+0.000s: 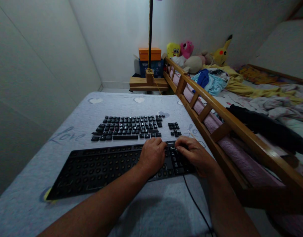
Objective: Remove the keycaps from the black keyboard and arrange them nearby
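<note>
A black keyboard base (99,169) with its keycaps off lies on a pale grey cloth. Beyond it, several removed black keycaps (128,127) are laid out in keyboard order, with a smaller cluster (174,128) to their right. My left hand (152,154) rests curled on the right part of the base. My right hand (193,154) is curled over the number-pad end, where some keys remain, its fingers pinched at a key. What the fingertips hold is hidden.
The keyboard's cable (197,207) runs toward me. A thin pale stick (191,134) lies by the keycaps. A wooden bed rail (215,121) borders the right side; behind it are clothes and plush toys (186,49). Boxes (149,54) and a pole stand (150,46) are at the back.
</note>
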### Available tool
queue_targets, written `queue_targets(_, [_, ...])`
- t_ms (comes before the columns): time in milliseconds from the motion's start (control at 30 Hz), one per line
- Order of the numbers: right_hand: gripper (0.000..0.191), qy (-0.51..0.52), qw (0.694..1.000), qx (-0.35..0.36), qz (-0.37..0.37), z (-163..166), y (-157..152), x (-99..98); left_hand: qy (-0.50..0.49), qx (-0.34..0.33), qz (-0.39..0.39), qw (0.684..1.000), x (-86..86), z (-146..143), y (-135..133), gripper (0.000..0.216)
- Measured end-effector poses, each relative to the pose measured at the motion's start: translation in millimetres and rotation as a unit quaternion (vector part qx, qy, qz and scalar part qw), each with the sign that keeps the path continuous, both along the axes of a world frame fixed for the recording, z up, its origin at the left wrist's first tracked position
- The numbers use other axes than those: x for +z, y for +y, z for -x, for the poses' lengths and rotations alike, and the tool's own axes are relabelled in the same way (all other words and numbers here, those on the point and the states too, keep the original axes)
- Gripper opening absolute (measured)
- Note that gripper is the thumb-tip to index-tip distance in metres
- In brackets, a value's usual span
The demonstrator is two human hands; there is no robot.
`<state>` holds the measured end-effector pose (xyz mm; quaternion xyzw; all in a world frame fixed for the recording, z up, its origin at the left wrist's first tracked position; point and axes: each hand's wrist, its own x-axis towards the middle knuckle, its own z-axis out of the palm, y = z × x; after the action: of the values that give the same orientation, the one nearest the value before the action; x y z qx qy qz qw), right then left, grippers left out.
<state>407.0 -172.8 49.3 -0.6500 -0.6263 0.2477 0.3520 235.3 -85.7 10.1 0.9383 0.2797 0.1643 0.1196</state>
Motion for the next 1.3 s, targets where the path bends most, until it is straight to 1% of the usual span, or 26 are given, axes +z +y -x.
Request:
queue_targets(67, [0.011, 0.006, 1.0, -0.011, 0.003, -0.1, -0.1, -1.9, 0.0, 0.001, 0.001, 1.0, 0.1, 0.0, -0.2, 0.015])
queue_targets(200, [0.014, 0.033, 0.997, -0.065, 0.014, -0.6, 0.5, -6.6, 0.0, 0.004, 0.001, 1.0, -0.7, 0.0, -0.4, 0.015])
queue_targets(267, [0.015, 0.036, 0.996, -0.075, 0.028, -0.4, 1.3, -8.1, -0.001, 0.003, 0.003, 1.0, -0.8, 0.1, -0.4, 0.015])
queue_targets(467, [0.008, 0.01, 0.995, -0.077, 0.066, 1.8, 1.2, -7.9, -0.001, 0.001, 0.002, 1.0, -0.3, 0.5, -0.4, 0.015])
queue_targets(633, [0.003, -0.034, 0.996, -0.063, 0.044, 0.5, -2.0, -5.1, -0.001, 0.001, 0.003, 1.0, 0.2, 0.4, -0.5, 0.016])
queue_targets(733, [0.004, -0.049, 0.997, -0.057, 0.035, -0.3, -2.3, -2.9, 0.001, 0.001, 0.004, 1.0, 0.5, 0.4, -0.6, 0.015])
queue_targets(933, [0.003, -0.058, 0.997, -0.035, 0.043, 0.4, -0.9, 1.3, 0.002, 0.003, 0.008, 1.0, 1.0, 0.1, -0.8, 0.015])
queue_targets(1033, [0.003, -0.071, 0.996, -0.034, 0.03, 0.2, -0.7, 2.4, 0.006, 0.003, 0.005, 1.0, 1.3, 0.4, -0.9, 0.015])
queue_targets(1133, [0.004, -0.076, 0.997, -0.027, 0.018, -0.3, -0.9, 2.2, 0.006, 0.003, 0.003, 1.0, 1.1, 0.6, -1.0, 0.015])
queue_targets(1300, [0.004, -0.068, 0.997, -0.022, 0.022, 0.7, -0.8, 0.5, 0.006, 0.007, 0.005, 1.0, 1.2, 0.5, -1.3, 0.015])
